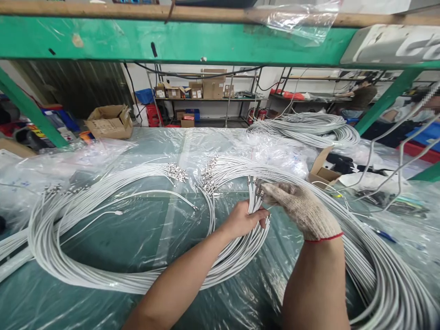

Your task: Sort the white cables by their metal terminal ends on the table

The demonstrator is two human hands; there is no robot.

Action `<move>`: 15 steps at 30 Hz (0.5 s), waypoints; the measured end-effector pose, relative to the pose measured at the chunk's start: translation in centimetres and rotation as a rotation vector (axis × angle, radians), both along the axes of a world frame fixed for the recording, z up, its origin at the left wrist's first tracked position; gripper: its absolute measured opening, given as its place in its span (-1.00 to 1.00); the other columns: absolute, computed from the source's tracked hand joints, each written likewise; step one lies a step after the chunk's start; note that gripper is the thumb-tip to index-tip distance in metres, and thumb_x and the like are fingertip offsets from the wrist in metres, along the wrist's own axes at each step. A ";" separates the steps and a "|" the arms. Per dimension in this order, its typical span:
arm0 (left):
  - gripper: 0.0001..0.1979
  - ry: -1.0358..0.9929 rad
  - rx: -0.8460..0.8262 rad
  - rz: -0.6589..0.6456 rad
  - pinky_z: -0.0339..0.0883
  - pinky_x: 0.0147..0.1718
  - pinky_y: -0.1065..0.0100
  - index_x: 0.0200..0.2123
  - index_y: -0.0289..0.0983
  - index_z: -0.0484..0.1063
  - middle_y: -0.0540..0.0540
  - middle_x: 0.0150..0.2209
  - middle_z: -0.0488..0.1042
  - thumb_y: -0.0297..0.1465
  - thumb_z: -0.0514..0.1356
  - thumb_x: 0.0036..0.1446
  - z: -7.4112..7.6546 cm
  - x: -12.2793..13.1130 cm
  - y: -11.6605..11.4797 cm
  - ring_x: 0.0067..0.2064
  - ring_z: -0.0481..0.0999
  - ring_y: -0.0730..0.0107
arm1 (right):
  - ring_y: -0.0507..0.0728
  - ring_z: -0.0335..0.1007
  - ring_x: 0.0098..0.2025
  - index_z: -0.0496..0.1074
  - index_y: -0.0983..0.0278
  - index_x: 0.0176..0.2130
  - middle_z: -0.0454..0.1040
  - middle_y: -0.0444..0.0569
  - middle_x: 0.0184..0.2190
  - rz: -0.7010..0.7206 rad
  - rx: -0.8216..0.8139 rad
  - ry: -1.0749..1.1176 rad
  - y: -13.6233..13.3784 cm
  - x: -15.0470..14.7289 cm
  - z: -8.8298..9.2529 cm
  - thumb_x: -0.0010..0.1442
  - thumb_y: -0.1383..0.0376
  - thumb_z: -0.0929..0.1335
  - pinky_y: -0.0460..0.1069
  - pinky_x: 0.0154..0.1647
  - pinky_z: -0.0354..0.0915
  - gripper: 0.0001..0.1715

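Note:
My bare left hand is wrapped round several white cables just below their metal end connectors. In a knit work glove with a red cuff, my right hand pinches the small metal connectors at the tips of those cables. A long bundle of white cables curves left from under my left hand across the table. Another thick cable bundle sweeps down to the right, its connector ends lying just beyond my hands. More connector ends lie left of them.
Clear plastic sheeting covers the green table. A cable coil lies at the back right, near an opened cardboard box. A blue pen lies right. A green beam crosses above. Another person is far right.

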State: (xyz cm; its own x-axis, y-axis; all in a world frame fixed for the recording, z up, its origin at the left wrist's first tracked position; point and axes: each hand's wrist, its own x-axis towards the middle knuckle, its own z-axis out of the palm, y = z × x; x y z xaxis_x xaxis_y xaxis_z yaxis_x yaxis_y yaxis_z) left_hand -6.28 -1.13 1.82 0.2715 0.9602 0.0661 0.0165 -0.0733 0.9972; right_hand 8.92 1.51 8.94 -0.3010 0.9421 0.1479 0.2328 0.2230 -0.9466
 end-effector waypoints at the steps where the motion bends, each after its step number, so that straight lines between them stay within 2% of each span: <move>1: -0.66 -0.024 -0.007 -0.015 0.15 -0.51 0.46 -0.38 -0.34 0.47 -0.05 -0.52 0.49 -0.12 0.27 0.08 0.1 0.0 0.0 -0.54 0.31 0.53 | 0.09 0.35 -0.42 0.49 0.29 -0.44 0.48 -0.02 -0.50 -0.007 0.005 0.009 -0.1 -0.1 0.2 0.03 -0.09 0.46 -0.05 -0.41 0.29 -0.51; 4: -0.65 -0.106 -0.040 -0.068 0.07 -0.55 0.48 -0.40 -0.33 0.43 -0.03 -0.54 0.47 -0.12 0.29 0.05 0.2 -0.2 -0.1 -0.59 0.19 0.60 | 0.07 0.33 -0.43 0.44 0.28 -0.50 0.46 -0.05 -0.52 -0.033 0.026 0.062 -0.8 -0.8 1.2 0.00 -0.09 0.46 -0.06 -0.42 0.30 -0.52; 8: -0.59 -0.181 -0.085 -0.124 -0.01 -0.58 0.48 -0.42 -0.33 0.41 -0.02 -0.56 0.44 -0.06 0.31 -0.01 0.5 -0.3 -0.3 -0.61 0.14 0.63 | 0.09 0.37 -0.44 0.46 0.26 -0.52 0.48 -0.05 -0.53 -0.081 0.015 0.068 -1.3 -1.6 2.0 -0.06 -0.07 0.47 -0.05 -0.43 0.32 -0.54; 11: -0.58 -0.197 -0.095 -0.142 -0.05 -0.59 0.47 -0.44 -0.33 0.40 0.00 -0.57 0.43 -0.06 0.34 -0.04 0.7 -0.4 -0.5 -0.62 0.12 0.64 | 0.13 0.42 -0.40 0.47 0.25 -0.51 0.51 -0.05 -0.52 -0.091 0.000 0.110 -1.2 -1.6 1.8 -0.06 -0.04 0.47 -0.03 -0.39 0.35 -0.59; 15: -0.57 -0.207 -0.092 -0.147 -0.06 -0.59 0.47 -0.43 -0.33 0.40 0.01 -0.57 0.42 -0.06 0.35 -0.05 0.9 -0.4 -0.6 -0.62 0.11 0.65 | 0.11 0.40 -0.43 0.47 0.25 -0.51 0.50 -0.06 -0.53 -0.102 -0.007 0.113 -0.9 -1.4 1.4 -0.03 -0.03 0.47 -0.05 -0.43 0.32 -0.60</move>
State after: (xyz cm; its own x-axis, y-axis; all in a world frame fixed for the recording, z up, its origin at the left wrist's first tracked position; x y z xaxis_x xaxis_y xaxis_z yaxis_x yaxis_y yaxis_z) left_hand -6.69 -1.73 2.72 0.3982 0.9160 0.0486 -0.1928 0.0317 0.9807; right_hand 7.51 0.58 10.35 -0.1857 0.9680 0.1688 0.1456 0.1970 -0.9695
